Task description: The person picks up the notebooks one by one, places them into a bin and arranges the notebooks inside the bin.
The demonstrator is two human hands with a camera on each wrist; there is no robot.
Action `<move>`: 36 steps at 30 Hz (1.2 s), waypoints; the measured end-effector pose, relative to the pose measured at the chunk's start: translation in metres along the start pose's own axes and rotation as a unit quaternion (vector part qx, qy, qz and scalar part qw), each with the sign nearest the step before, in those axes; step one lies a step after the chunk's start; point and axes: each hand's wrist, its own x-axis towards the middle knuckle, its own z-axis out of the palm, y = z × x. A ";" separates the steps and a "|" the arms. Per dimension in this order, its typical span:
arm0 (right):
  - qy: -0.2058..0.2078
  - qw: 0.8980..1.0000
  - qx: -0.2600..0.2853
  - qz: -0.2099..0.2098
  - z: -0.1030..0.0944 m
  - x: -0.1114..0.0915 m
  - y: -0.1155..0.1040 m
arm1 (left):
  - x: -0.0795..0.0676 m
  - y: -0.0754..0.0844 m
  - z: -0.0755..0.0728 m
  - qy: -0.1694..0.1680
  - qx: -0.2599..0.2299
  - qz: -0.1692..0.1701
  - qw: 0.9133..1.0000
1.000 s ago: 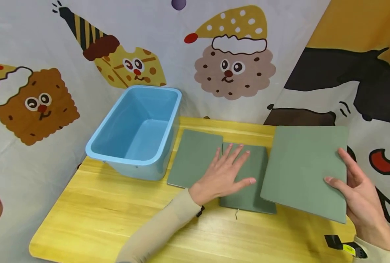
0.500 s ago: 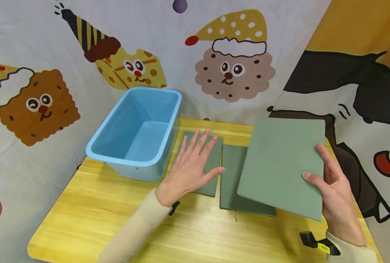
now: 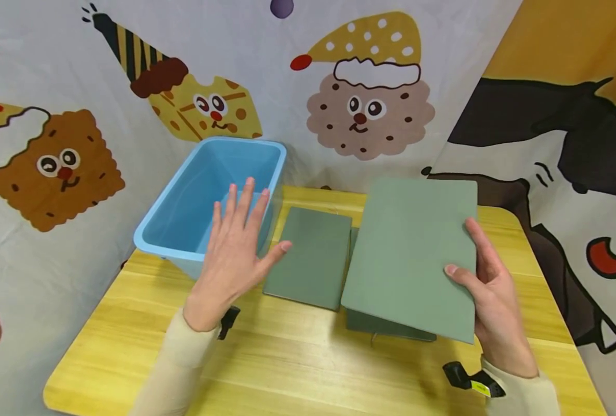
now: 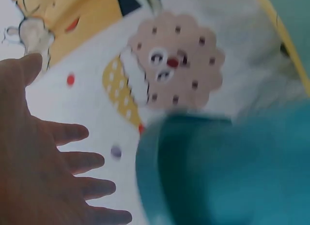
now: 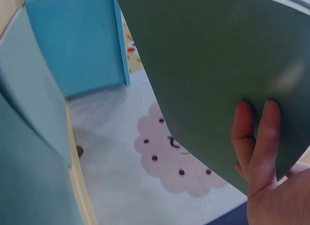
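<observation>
My right hand pinches a thin green notebook by its right edge, thumb on the upper face and fingers beneath. The notebook is raised and tilted. Below it lies a second green notebook, mostly hidden, with a short thread at its bottom edge. Left of that, a third green notebook lies flat on the table. My left hand is held up with fingers spread and holds nothing; in the head view it overlaps the near right side of a blue plastic bin. The left wrist view shows these fingers apart from the bin.
The yellow wooden table has a rounded front left corner. Behind it hangs a white cloth printed with cartoon biscuits and cheese. The bin stands at the table's back left, close to the cloth.
My left hand has swept left from over the lying notebooks to the bin. The right hand has carried its notebook left, over the second one.
</observation>
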 end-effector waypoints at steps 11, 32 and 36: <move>-0.005 1.000 0.009 0.003 0.033 0.003 -0.001 | -0.013 -0.062 -0.051 0.033 -0.007 -0.099 0.994; -0.061 0.996 0.062 -0.014 0.105 0.022 -0.001 | -0.042 -0.191 -0.054 -0.135 -0.122 -0.220 0.958; -0.061 0.995 0.078 -0.014 0.114 0.026 0.000 | -0.044 -0.192 -0.052 -0.148 -0.107 -0.216 0.959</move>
